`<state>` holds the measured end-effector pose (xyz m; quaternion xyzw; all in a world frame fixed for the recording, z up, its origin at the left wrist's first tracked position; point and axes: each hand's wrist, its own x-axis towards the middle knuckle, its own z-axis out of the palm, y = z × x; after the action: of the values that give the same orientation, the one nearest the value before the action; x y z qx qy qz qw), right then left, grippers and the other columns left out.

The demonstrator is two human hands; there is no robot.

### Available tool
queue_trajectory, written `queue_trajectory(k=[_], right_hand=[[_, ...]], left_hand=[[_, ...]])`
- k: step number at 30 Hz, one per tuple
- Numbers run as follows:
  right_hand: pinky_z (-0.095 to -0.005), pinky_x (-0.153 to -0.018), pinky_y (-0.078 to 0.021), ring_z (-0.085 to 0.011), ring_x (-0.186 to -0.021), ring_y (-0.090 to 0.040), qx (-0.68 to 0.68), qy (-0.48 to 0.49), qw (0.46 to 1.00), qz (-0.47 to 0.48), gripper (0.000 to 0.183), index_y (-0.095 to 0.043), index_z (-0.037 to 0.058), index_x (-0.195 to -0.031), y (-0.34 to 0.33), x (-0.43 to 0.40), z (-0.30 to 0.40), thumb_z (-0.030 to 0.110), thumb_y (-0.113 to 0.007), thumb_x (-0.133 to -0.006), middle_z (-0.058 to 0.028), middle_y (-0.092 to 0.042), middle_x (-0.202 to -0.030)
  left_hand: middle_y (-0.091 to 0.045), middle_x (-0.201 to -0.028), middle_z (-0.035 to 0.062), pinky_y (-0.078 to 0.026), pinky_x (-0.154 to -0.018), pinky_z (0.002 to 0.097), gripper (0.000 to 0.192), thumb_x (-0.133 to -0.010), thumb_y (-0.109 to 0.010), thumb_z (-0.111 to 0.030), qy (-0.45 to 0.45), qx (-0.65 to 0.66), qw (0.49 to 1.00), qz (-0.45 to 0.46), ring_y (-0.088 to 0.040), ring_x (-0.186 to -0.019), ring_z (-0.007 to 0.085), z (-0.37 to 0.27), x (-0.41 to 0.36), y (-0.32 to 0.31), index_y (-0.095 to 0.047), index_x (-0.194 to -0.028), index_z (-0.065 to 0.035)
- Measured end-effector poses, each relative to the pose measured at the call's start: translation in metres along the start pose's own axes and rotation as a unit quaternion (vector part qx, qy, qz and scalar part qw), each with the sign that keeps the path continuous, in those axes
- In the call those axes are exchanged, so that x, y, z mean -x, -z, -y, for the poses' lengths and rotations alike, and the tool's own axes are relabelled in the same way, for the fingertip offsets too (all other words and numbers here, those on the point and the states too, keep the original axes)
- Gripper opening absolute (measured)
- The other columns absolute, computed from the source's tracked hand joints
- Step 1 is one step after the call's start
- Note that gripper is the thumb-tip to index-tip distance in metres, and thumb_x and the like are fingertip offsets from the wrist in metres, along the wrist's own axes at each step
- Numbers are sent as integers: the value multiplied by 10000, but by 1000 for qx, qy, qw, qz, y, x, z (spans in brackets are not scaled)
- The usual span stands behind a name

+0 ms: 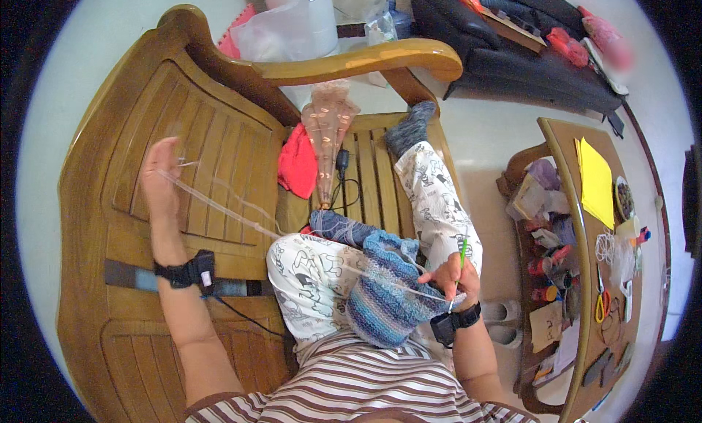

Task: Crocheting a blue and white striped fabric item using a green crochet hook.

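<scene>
My left hand (162, 173) is raised out to the left, blurred, with a pale strand of yarn (219, 212) running from its fingers back toward my lap. In my right hand (458, 275) is a crochet hook with a green handle (462, 253), its far tip pointing up. A blue, grey and white striped crochet piece (386, 305), shaped like a pouch or hat, lies on my lap against the right hand. Yarn stretches across it to the hook. Beyond my knee lies a wound bundle of dark blue yarn (345, 228), with pale strands over it.
I sit on a slatted wooden bench (362, 149) with a curved armrest (356, 61). On it lie a folded umbrella (327, 132), a red cloth (298, 162) and a black cable plug (342, 160). The table at right holds yellow sheets (595, 181) and scissors (601, 302).
</scene>
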<state>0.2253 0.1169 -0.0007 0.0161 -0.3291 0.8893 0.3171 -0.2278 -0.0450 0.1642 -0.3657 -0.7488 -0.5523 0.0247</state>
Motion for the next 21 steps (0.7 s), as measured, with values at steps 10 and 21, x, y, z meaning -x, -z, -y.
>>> queue_trajectory(k=[10,21], right_hand=[[-449,-841,-454,-158,-584,-572,41,-76,986,-141,189,-493,76,-844,-14,-48,-28,260,-535,-841,-62,-554,-622],[-230,-575,-481,-132,-657,-601,6,-101,983,-152,191,-501,72,-876,-2,-54,-44,263,-516,-868,-104,-629,-753]], left_hand=[[-385,-1287,197,-373,-929,354,639,-748,-566,-86,-20,-88,875,476,-405,-1163,310,51,93,-143,-292,-1324,-44],[-215,-1392,137,-397,-879,366,826,-810,-558,-382,180,523,701,451,-366,-1181,259,-43,194,-178,-23,-1393,-144]])
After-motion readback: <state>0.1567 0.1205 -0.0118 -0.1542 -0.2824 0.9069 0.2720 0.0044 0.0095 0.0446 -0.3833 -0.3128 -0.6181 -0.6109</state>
